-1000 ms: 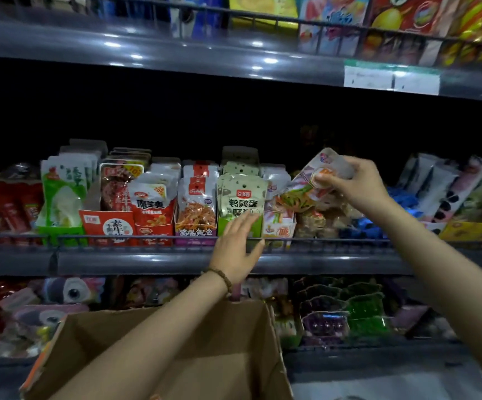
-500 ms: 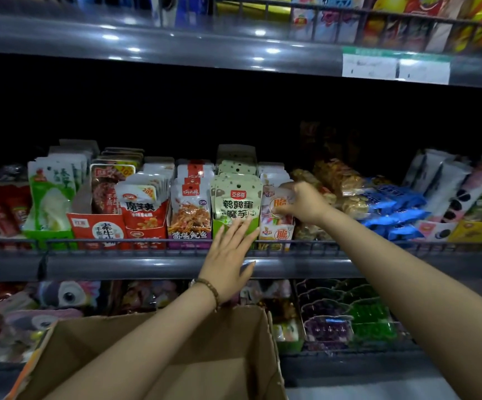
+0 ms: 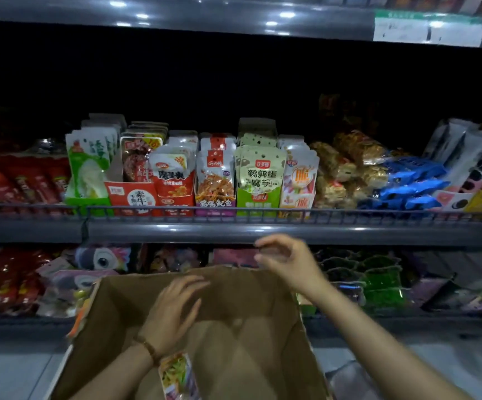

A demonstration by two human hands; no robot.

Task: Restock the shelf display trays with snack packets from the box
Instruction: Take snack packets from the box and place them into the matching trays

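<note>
The left hand (image 3: 176,310) is hovering inside the box (image 3: 112,327), fingers released. The right hand (image 3: 287,262) is hovering over its far rim, loosely curled, grasping nothing.

The open brown cardboard box (image 3: 248,327) stood before the shelf (image 3: 263,230), one colourful packet (image 3: 177,376) lying inside. Display trays (image 3: 215,202) held upright snack packets (image 3: 260,171).

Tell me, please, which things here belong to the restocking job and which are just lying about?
Job: cardboard box, snack packet in it, display trays, left hand, right hand.
Lying about: blue packets, green cups, price labels.
</note>
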